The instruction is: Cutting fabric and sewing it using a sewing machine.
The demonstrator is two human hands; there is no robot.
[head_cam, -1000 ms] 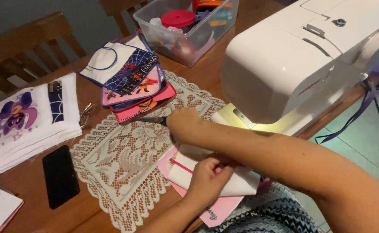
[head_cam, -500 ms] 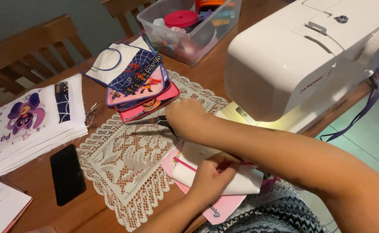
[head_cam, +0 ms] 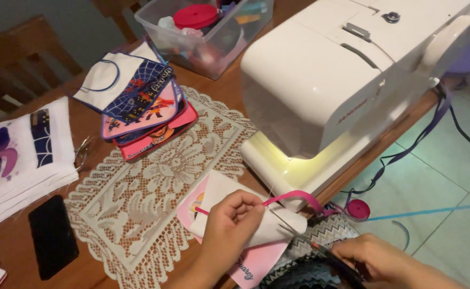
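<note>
The left hand [head_cam: 229, 225] pinches a pink ribbon [head_cam: 299, 198] against a folded white cloth [head_cam: 256, 214], fingers closed on it, thumb and forefinger meeting at the ribbon's left part. The cloth lies on a pink printed piece [head_cam: 256, 262] at the near edge of a lace mat [head_cam: 149, 198], just in front of the white sewing machine [head_cam: 342, 80]. From the fingertips the ribbon runs right, arches over the cloth's right end and drops off the table edge toward a pink spool [head_cam: 359, 208].

The right hand [head_cam: 374, 259] sits low at the near right, off the table, fingers curled round a dark slim tool [head_cam: 331, 257]; what it is I cannot tell.

To do this well, I judge the ribbon should be kept flat and taut along the cloth's edge, with the pinch close to where it crosses the fold, so it does not twist or slide.

Far left of the mat lies a stack of printed pieces [head_cam: 139, 107]; a black phone [head_cam: 53, 235] lies near left.
</note>
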